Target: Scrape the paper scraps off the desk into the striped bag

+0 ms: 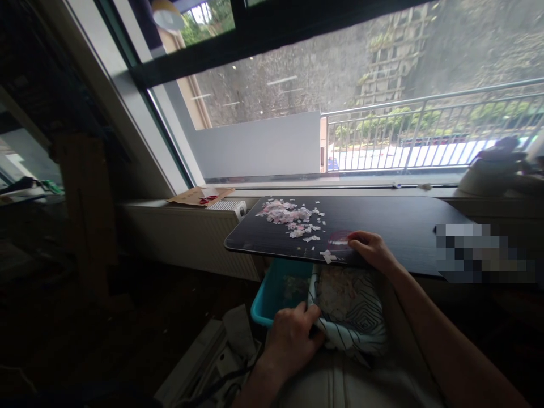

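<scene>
The right hand is over the black surface, and its fingers are pinched together on the edge of a clear, pinkish plastic piece that lies near the front edge. A big, messy pile of little pink and white paper bits is on the left part of the surface, and a few loose scraps sit right at the front edge, just beside the plastic piece. The left hand is lower down, with its fingers closed on the rim of a bin lined with patterned cloth. More paper bits lie inside that bin. A blue tub is just beside it, and both are partly tucked under the surface, so its front edge hides some of them. By the window, a white radiator is to the left, and red scissors lie on brown paper on the sill.
</scene>
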A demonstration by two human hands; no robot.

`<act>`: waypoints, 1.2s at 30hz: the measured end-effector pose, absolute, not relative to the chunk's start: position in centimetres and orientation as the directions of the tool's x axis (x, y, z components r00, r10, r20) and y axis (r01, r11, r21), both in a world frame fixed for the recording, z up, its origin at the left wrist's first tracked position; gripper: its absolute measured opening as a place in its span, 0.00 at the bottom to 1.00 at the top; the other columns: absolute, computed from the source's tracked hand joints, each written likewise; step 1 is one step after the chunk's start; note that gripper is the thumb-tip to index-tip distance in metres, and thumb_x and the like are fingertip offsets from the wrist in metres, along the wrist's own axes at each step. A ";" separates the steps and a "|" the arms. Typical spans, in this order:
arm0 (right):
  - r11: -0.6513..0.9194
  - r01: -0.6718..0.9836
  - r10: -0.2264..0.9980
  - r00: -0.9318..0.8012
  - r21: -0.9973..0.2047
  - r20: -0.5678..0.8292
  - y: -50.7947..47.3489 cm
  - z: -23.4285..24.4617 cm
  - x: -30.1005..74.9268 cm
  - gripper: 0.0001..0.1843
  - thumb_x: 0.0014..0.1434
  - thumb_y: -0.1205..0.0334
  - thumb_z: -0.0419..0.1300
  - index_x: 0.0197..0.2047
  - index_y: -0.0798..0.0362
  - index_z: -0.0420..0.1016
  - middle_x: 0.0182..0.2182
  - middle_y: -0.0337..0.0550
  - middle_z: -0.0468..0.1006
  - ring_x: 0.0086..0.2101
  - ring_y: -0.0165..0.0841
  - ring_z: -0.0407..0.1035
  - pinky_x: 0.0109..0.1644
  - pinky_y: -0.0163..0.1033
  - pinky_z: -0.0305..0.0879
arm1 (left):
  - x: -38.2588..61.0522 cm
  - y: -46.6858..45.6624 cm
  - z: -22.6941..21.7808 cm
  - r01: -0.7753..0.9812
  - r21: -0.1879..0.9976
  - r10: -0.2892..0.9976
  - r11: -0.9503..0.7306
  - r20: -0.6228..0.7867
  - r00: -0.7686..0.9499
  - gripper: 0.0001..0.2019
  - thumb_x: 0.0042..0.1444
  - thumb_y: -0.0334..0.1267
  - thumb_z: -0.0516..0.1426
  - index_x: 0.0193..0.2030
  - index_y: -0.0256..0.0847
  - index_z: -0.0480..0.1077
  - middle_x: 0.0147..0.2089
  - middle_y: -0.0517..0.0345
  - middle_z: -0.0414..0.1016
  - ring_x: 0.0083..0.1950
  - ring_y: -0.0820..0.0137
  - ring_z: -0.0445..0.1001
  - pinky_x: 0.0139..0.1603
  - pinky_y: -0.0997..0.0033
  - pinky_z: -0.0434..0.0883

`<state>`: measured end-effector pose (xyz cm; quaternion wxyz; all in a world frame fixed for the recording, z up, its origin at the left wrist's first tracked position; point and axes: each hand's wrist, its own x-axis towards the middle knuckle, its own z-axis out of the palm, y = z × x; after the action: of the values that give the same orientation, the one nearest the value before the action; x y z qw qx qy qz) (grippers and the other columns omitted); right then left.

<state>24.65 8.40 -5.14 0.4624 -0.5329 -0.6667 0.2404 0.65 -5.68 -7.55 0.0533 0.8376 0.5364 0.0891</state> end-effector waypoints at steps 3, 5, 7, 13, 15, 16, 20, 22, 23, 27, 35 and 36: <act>0.324 0.472 0.932 -0.011 -0.820 0.363 8.5 -5.3 24.6 0.16 0.48 0.53 0.57 0.34 0.54 0.79 0.29 0.43 0.79 0.30 0.34 0.69 0.36 0.38 0.64 | 0.7 -5.7 -7.6 0.885 0.192 0.906 -0.424 0.103 0.412 0.07 0.54 0.41 0.58 0.39 0.46 0.66 0.36 0.62 0.70 0.34 0.67 0.70 0.31 0.71 0.58; 0.334 0.460 0.935 -0.048 -0.823 0.352 8.6 -5.4 24.5 0.15 0.48 0.54 0.57 0.33 0.54 0.79 0.28 0.43 0.79 0.29 0.34 0.69 0.35 0.38 0.64 | 0.6 -5.7 -7.6 0.883 0.197 0.904 -0.426 0.106 0.413 0.07 0.55 0.41 0.57 0.39 0.46 0.66 0.36 0.62 0.70 0.34 0.67 0.70 0.31 0.71 0.58; 0.337 0.444 0.938 -0.086 -0.830 0.335 8.6 -5.3 24.6 0.13 0.48 0.56 0.56 0.30 0.54 0.78 0.27 0.41 0.78 0.28 0.33 0.68 0.33 0.37 0.63 | 0.6 -5.7 -7.7 0.884 0.197 0.905 -0.424 0.103 0.412 0.07 0.54 0.41 0.57 0.39 0.45 0.66 0.36 0.62 0.70 0.35 0.67 0.71 0.31 0.71 0.59; 0.318 0.403 0.944 -0.054 -0.858 0.325 8.0 -4.8 24.7 0.12 0.46 0.57 0.55 0.26 0.54 0.77 0.22 0.39 0.75 0.26 0.31 0.65 0.31 0.35 0.60 | 0.6 -5.6 -7.6 0.893 0.168 0.909 -0.417 0.078 0.410 0.07 0.54 0.42 0.58 0.38 0.46 0.66 0.37 0.62 0.71 0.36 0.66 0.71 0.32 0.70 0.60; 0.286 0.420 0.945 0.024 -0.861 0.326 7.9 -4.8 24.6 0.12 0.46 0.57 0.55 0.26 0.54 0.77 0.22 0.39 0.75 0.27 0.32 0.65 0.31 0.35 0.60 | 0.6 -5.7 -7.5 0.893 0.172 0.909 -0.417 0.082 0.409 0.07 0.54 0.42 0.58 0.39 0.46 0.66 0.37 0.62 0.71 0.36 0.66 0.71 0.32 0.70 0.60; 0.270 0.432 0.944 0.055 -0.861 0.324 7.9 -4.8 24.6 0.12 0.46 0.57 0.55 0.26 0.54 0.77 0.22 0.39 0.75 0.27 0.32 0.65 0.30 0.35 0.59 | 0.6 -5.7 -7.5 0.892 0.176 0.909 -0.416 0.083 0.408 0.07 0.54 0.42 0.57 0.39 0.46 0.66 0.37 0.61 0.71 0.36 0.66 0.71 0.32 0.70 0.60; 0.293 0.432 0.946 -0.001 -0.853 0.324 7.8 -4.7 24.7 0.12 0.46 0.57 0.54 0.24 0.54 0.77 0.21 0.39 0.75 0.27 0.32 0.65 0.30 0.35 0.60 | 0.7 -5.7 -7.4 0.900 0.177 0.917 -0.399 0.057 0.395 0.08 0.54 0.41 0.58 0.40 0.46 0.67 0.38 0.61 0.71 0.37 0.66 0.71 0.33 0.70 0.61; 0.320 0.415 0.943 -0.050 -0.852 0.330 7.8 -4.7 24.9 0.12 0.46 0.57 0.54 0.24 0.54 0.77 0.22 0.39 0.75 0.27 0.32 0.65 0.30 0.35 0.60 | 0.8 -5.7 -7.4 0.905 0.173 0.921 -0.388 0.042 0.387 0.08 0.53 0.41 0.58 0.40 0.46 0.67 0.38 0.61 0.71 0.37 0.65 0.72 0.34 0.70 0.61; 0.327 0.409 0.941 -0.057 -0.852 0.334 7.9 -4.8 24.8 0.12 0.46 0.57 0.54 0.24 0.54 0.77 0.22 0.40 0.75 0.27 0.32 0.65 0.30 0.35 0.61 | 0.8 -5.7 -7.4 0.906 0.172 0.922 -0.386 0.042 0.385 0.07 0.53 0.41 0.57 0.40 0.46 0.67 0.38 0.61 0.71 0.37 0.65 0.72 0.34 0.70 0.61; 0.339 0.421 0.931 -0.023 -0.842 0.363 8.6 -5.1 24.0 0.14 0.48 0.55 0.56 0.30 0.54 0.79 0.26 0.42 0.78 0.28 0.33 0.68 0.33 0.37 0.64 | 0.7 -5.6 -7.7 0.897 0.172 0.913 -0.407 0.073 0.401 0.06 0.54 0.41 0.57 0.39 0.46 0.67 0.37 0.61 0.71 0.36 0.65 0.71 0.33 0.70 0.60; 0.399 0.472 0.913 -0.129 -0.786 0.387 9.7 -5.7 21.9 0.16 0.49 0.53 0.58 0.34 0.53 0.80 0.28 0.41 0.79 0.28 0.32 0.68 0.34 0.37 0.64 | 0.6 -5.6 -8.1 0.889 0.160 0.902 -0.430 0.127 0.414 0.07 0.53 0.42 0.57 0.38 0.46 0.67 0.35 0.61 0.71 0.34 0.65 0.71 0.31 0.70 0.58; 0.390 0.481 0.917 -0.128 -0.785 0.378 9.5 -5.6 22.1 0.15 0.50 0.54 0.57 0.33 0.53 0.80 0.27 0.41 0.79 0.27 0.32 0.68 0.33 0.37 0.63 | 0.6 -5.6 -8.1 0.888 0.161 0.901 -0.431 0.129 0.414 0.07 0.53 0.42 0.57 0.38 0.46 0.67 0.35 0.61 0.71 0.34 0.65 0.71 0.31 0.70 0.58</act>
<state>22.08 9.54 -5.65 0.4392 -0.4930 -0.7087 0.2484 0.64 -5.63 -8.11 0.0335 0.8400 0.5325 0.0982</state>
